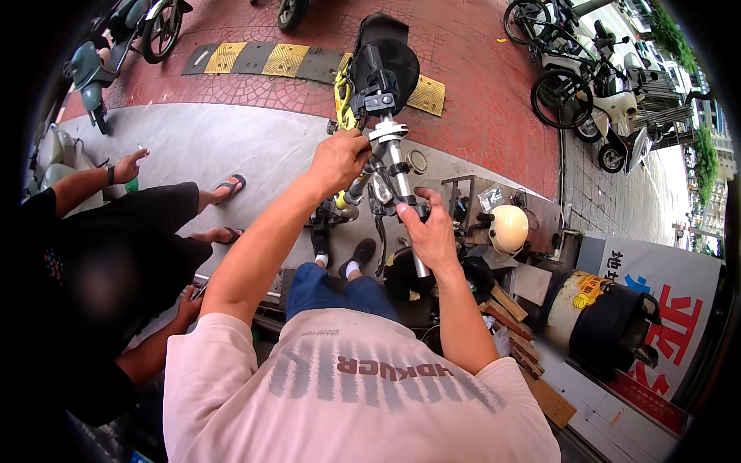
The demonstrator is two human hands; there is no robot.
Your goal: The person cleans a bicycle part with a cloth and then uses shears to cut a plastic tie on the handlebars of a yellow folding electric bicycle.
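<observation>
Bike front end is in work, 2 bare hands on it. Silver handlebar [400, 179] sits mid-view over the grey concrete strip [270, 143], near the strip's far edge, where red paving [486, 139] starts. Bar runs from the white clamp [389, 132] back toward the person, slightly right.

Left hand [340, 162]: fingers curled in beside the white clamp, next to the yellow frame [344, 96]. Can't tell exactly what they pinch; knuckles block the view.

Right hand [430, 233]: wrapped around the black fitting [421, 210] on the bar, thumb on the left side, fingers on the right. Bare bar end sticks out past the palm. Lever and black cable hang just left of it.

Black seat-like part [394, 65] beyond the clamp, over the red paving. Round tin [417, 160] on the concrete, right of the bar.

Right side: low brown tabletop [543, 224], cream helmet [509, 229] at its near edge, clear bag [490, 198] by its left edge. Wood offcuts [517, 339] piled nearer the person, black-and-white drum [598, 316] right of them.

Left: 2nd person in black, 1 hand [131, 164] holding a cigarette [140, 147]. Yellow-black speed bump [289, 59] lies on the paving, roughly along the concrete's far edge.
</observation>
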